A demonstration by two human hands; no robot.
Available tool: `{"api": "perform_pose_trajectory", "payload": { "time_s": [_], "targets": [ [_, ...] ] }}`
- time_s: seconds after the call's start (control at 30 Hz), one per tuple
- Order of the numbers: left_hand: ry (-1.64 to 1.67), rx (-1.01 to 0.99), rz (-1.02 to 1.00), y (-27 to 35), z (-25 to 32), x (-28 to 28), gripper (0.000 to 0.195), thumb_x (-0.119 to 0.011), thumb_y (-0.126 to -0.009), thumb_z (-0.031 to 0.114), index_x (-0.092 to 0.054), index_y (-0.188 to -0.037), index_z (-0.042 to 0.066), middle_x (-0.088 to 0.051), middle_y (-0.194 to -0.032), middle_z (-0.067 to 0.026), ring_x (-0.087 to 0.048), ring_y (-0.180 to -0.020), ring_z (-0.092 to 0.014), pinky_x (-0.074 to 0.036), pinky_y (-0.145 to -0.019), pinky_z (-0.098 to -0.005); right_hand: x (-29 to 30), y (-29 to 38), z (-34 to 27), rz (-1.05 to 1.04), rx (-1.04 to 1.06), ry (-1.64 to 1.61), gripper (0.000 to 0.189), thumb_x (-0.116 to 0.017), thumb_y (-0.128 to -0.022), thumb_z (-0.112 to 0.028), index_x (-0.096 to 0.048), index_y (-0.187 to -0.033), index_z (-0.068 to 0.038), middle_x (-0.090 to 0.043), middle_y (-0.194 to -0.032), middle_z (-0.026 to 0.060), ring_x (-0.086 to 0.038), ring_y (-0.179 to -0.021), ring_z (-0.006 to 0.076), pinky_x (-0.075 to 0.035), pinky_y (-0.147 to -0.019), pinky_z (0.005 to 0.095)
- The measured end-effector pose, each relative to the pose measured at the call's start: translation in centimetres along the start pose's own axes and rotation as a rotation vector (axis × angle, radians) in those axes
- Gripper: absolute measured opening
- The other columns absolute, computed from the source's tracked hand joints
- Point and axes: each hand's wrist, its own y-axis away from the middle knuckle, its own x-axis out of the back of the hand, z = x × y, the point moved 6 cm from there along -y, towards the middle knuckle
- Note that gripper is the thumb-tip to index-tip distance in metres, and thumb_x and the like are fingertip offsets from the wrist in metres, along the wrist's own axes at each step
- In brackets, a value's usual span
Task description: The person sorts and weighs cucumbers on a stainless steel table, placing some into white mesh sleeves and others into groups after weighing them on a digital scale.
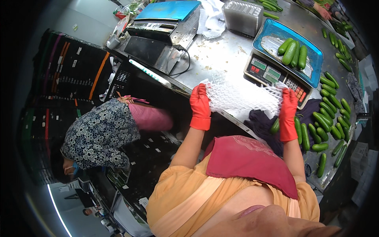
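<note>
A white foam net sleeve [237, 97] is stretched sideways in front of me, above the near edge of the metal table [207, 50]. My left hand [200, 102], in a red rubber glove, grips one end of it. Its other end is in my right hand [287, 109], gloved the same way. Just beyond the net stands a digital scale [265, 71] with a blue tray [315, 63]. Several green cucumbers [291, 53] lie together on that tray. Below my right hand, a dark purple cloth [260, 118] is bunched at the table edge, partly hidden.
Many loose cucumbers [324, 121] cover the table at right, near scissors [308, 169]. Clear plastic trays [242, 17] are stacked behind the scale, beside a film wrapping machine [165, 26] with a cord. Black crates [68, 71] and a bending person [100, 133] are left; another person's hand [322, 11] is far right.
</note>
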Motion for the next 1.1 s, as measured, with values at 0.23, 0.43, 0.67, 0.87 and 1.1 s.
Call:
{"api": "perform_pose_trajectory", "payload": {
  "time_s": [0.23,0.43,0.67,0.87,1.1],
  "targets": [
    [-0.110,0.008,-0.092,1.4,-4.1,1.9,0.022,-0.059,-0.099,0.025,-0.064,-0.095,0.004,-0.059,-0.077,0.0029,-0.049,-0.062,-0.004,-0.043,-0.054,-0.0231,3.7,-1.2,2.7,0.034,0.046,0.141,0.022,-0.061,-0.098,-0.027,-0.065,-0.106,-0.007,-0.051,-0.071,-0.0099,-0.039,-0.056,0.0008,-0.030,-0.048,0.0194],
    [0.098,0.465,0.001,-1.8,-7.4,4.9,0.029,-0.057,-0.100,0.034,-0.063,-0.092,0.008,-0.056,-0.071,0.0042,-0.048,-0.057,-0.003,-0.039,-0.050,-0.0209,0.7,-1.9,6.0,-0.029,-0.113,0.246,0.034,-0.064,-0.095,-0.034,-0.064,-0.112,-0.004,-0.058,-0.076,-0.0039,-0.046,-0.059,0.0056,-0.037,-0.051,0.0225],
    [-0.015,0.317,-0.213,-5.7,-10.3,3.3,0.030,-0.061,-0.098,0.027,-0.058,-0.110,0.000,-0.065,-0.093,-0.0052,-0.056,-0.080,-0.008,-0.048,-0.068,-0.0251,-15.5,-1.2,3.5,-0.366,0.050,0.679,0.048,-0.061,-0.093,-0.041,-0.058,-0.118,-0.001,-0.063,-0.075,0.0193,-0.062,-0.069,0.0292,-0.048,-0.065,0.0373],
    [-0.637,0.056,-0.170,-9.0,-6.6,4.7,0.043,-0.067,-0.091,0.019,-0.052,-0.127,-0.001,-0.065,-0.091,-0.0093,-0.060,-0.080,-0.018,-0.051,-0.073,-0.0328,-16.9,-2.2,7.0,-0.400,0.012,0.872,0.048,-0.056,-0.094,-0.045,-0.058,-0.117,-0.003,-0.067,-0.085,0.0228,-0.066,-0.082,0.0391,-0.050,-0.072,0.0439],
    [-0.793,-0.540,-0.979,-4.4,-2.8,-4.9,0.055,-0.064,-0.085,0.016,-0.049,-0.138,0.008,-0.056,-0.130,-0.0186,-0.056,-0.114,-0.039,-0.046,-0.094,-0.0446,-16.9,-1.9,8.6,-0.396,-0.013,0.932,0.048,-0.056,-0.094,-0.046,-0.059,-0.117,-0.005,-0.068,-0.096,0.0222,-0.065,-0.091,0.0395,-0.051,-0.077,0.0446]
  ]
}}
